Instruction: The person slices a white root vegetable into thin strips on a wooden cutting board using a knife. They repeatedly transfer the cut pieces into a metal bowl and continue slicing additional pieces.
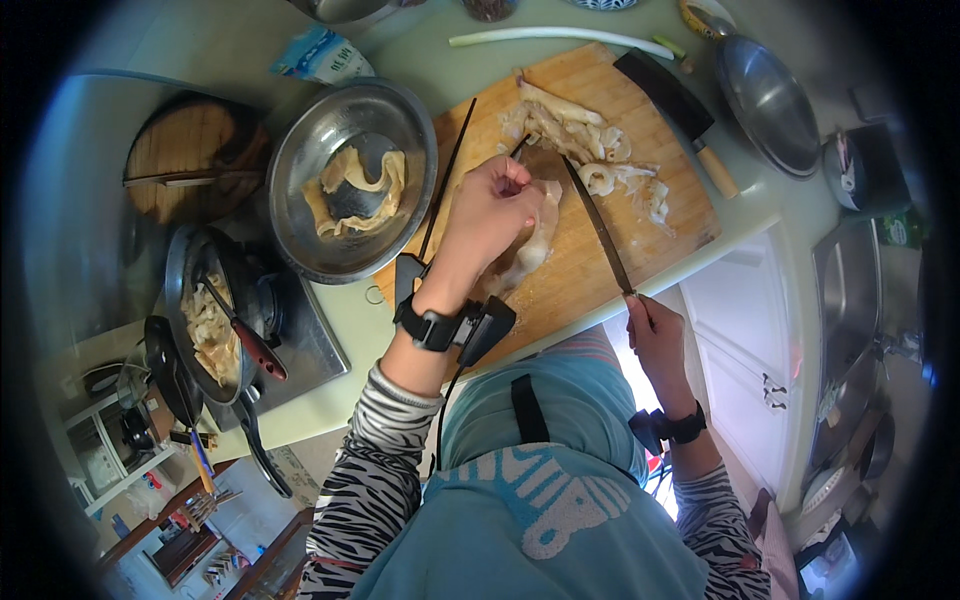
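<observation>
My left hand [499, 210] is over the wooden cutting board [585, 270], its fingers pinched on the edge of a pale, translucent piece of raw meat or skin [536, 247]. In my right hand [658, 337], at the board's front edge, is the handle of a long, narrow knife [600, 225]. The blade points away from me across the board, its tip near a heap of pale strips and scraps [562, 120]. A dark, thin tip shows just beyond my left fingers; what it belongs to is hidden.
Left of the board stands a steel bowl [281, 172] holding pale strips. Farther left, a frying pan [171, 300] with food and a red-handled utensil [259, 349] sits on the stove. A cleaver [667, 94] lies across the board's right edge, near a metal lid or bowl [769, 105].
</observation>
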### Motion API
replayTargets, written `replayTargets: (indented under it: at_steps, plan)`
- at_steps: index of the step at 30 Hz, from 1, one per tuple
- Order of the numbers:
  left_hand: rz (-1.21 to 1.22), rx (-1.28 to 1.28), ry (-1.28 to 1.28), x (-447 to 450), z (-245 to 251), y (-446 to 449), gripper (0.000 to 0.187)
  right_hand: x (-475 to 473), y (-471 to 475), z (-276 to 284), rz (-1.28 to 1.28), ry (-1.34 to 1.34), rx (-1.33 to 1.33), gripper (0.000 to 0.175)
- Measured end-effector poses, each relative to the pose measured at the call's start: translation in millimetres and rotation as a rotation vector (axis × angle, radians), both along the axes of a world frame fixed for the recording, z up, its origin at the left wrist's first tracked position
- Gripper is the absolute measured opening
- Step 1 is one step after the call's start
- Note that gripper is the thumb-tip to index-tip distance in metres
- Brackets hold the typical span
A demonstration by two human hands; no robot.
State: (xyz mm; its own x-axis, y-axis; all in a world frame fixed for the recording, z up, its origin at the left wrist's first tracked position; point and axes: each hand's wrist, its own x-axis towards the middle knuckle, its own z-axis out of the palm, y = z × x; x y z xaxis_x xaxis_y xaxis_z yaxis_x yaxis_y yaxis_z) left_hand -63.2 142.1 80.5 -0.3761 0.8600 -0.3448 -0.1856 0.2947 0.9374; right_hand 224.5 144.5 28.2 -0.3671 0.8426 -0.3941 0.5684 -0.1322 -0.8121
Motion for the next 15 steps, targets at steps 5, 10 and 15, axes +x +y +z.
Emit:
replayTargets:
  at_steps: [5, 10, 15]
  plan:
    - [0.114, 0.206, 0.126, 15, 78, -4, 0.02, 11, -4, 13, 0.009, 0.038, -0.003, 0.032]
    - [0.245, 0.385, 0.03, 15, 108, -4, 0.029, 23, -8, 22, -0.091, 0.117, -0.054, 0.032]
    - [0.503, 0.478, -0.417, 28, 51, -29, 0.019, 36, -9, 24, -0.104, 0.122, -0.09, 0.031]
